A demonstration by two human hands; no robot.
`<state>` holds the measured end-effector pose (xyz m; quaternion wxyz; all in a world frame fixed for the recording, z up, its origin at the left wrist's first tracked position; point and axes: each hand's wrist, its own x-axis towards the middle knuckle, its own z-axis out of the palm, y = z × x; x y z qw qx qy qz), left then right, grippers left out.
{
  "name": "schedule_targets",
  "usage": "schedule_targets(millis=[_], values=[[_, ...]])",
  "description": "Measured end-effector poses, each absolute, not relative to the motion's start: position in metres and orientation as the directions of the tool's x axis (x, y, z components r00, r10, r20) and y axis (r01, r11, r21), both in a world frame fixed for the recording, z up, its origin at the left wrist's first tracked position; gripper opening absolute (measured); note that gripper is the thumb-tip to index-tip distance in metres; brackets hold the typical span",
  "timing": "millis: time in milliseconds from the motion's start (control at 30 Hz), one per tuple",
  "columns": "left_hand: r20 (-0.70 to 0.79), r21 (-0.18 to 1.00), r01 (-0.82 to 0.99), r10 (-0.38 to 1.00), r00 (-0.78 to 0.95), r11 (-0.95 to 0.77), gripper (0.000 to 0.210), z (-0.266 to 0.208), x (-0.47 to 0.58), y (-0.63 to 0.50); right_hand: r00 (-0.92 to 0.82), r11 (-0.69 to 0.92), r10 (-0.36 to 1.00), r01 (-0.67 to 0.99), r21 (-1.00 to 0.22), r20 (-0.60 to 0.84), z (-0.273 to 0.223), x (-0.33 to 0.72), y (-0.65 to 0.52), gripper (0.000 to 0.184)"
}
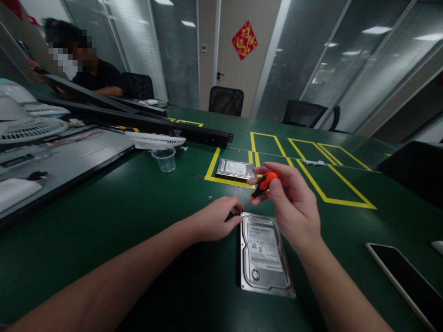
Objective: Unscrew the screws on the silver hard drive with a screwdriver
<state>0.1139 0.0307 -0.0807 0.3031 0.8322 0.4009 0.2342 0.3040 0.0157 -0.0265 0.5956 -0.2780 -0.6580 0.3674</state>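
A silver hard drive (265, 253) with a white label lies flat on the green table in front of me. My right hand (294, 203) grips an orange and black screwdriver (265, 183), tilted so that its thin shaft points down to the drive's top left corner. At that same corner is my left hand (221, 219), its fingers and thumb curled in close around the screwdriver's tip. What those fingertips pinch, if anything, is too small to make out. A few tiny screws (209, 198) lie on the table beyond my left hand.
A second hard drive (235, 169) lies inside a yellow taped square. To its left stands a clear plastic cup (164, 160) before a white slotted part (155, 139). A long black bar (194, 132) and a large panel (79, 157) fill the left. A phone (408, 281) lies right. A person sits at far left.
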Motion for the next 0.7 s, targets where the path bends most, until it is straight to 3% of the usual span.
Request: schedule_targets(millis=[200, 300, 500, 700], values=[[0.142, 0.695, 0.529, 0.814, 0.563, -0.487, 0.014, -0.0817, 0.1145, 0.0304, -0.098, 0.583, 0.809, 0.006, -0.813, 0.58, -0.0242, 0.3037, 0.0145, 0.018], [0.149, 0.691, 0.528, 0.812, 0.565, -0.494, 0.014, -0.0822, 0.1148, 0.0305, -0.052, 0.587, 0.808, -0.008, -0.81, 0.586, -0.0244, 0.3014, 0.0143, 0.024], [0.148, 0.682, 0.535, 0.81, 0.567, -0.499, 0.014, -0.082, 0.1141, 0.0304, -0.145, 0.578, 0.8, -0.072, -0.813, 0.581, -0.0276, 0.3048, 0.0167, 0.024], [0.157, 0.682, 0.528, 0.806, 0.57, -0.506, 0.014, -0.0826, 0.1139, 0.0312, -0.085, 0.588, 0.806, 0.003, -0.809, 0.586, -0.0245, 0.3042, 0.0146, 0.016]])
